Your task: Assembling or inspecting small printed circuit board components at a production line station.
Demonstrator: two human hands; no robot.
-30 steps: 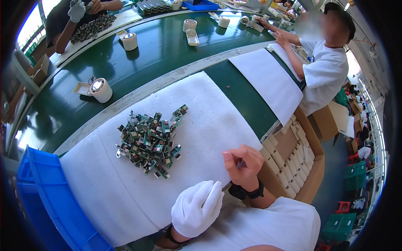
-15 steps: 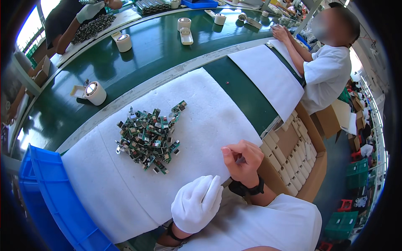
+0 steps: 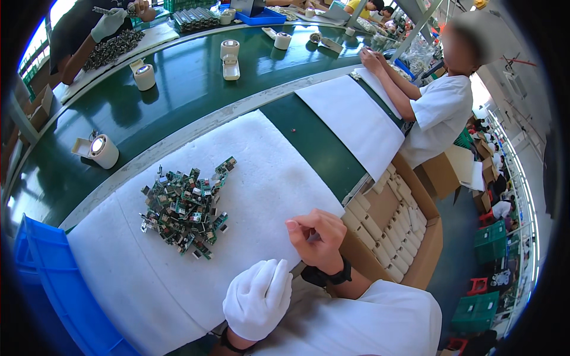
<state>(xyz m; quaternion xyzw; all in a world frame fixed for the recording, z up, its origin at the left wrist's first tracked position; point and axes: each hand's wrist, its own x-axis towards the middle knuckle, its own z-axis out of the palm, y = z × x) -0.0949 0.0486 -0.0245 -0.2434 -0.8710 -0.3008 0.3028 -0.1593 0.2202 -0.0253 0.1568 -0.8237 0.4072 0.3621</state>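
Observation:
A heap of small green circuit boards [image 3: 184,207] with metal connectors lies on a white foam sheet [image 3: 261,172]. My left hand [image 3: 258,299], in a white glove, rests at the sheet's near edge with its fingers pressed together and bent. Whatever may be under those fingers is hidden. Just right of it, my bare right hand [image 3: 320,240] is raised over the sheet's corner, fingers curled and thumb out. Nothing shows in its grasp. Both hands are apart from the boards.
A blue bin [image 3: 65,285] stands at the left. To my right, a cardboard box [image 3: 436,240] contains cream plastic housings [image 3: 395,237]. A green conveyor [image 3: 184,89] carries white cylindrical devices [image 3: 104,151]. A co-worker [image 3: 442,110] sits to the right, another person [image 3: 86,35] across the belt.
The whole scene has shifted left and slightly down in the picture as my head turned. My hands keep nearly the same pose, and the heap looks unchanged.

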